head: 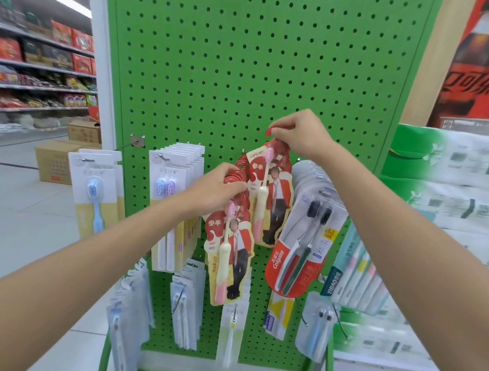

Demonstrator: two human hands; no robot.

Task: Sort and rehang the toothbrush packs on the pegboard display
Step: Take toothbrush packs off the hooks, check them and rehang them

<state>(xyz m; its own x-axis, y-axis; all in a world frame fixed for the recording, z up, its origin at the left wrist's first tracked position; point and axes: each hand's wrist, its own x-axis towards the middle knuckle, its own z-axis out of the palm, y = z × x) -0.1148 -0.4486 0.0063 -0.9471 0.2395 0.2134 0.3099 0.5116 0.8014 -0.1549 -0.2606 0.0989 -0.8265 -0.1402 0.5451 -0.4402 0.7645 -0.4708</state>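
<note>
Fingers of the right hand (298, 135) pinch a red toothbrush pack (274, 199) by its top; the left hand (216, 190) grips the red bunch (230, 242) at the green pegboard (246, 68).

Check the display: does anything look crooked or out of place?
The Colgate pack hangs askew at the front of its row, bottom swung left toward the raised red pack that the right hand pinches by its top. The hanging red packs gripped by the left hand are fanned unevenly.
</note>
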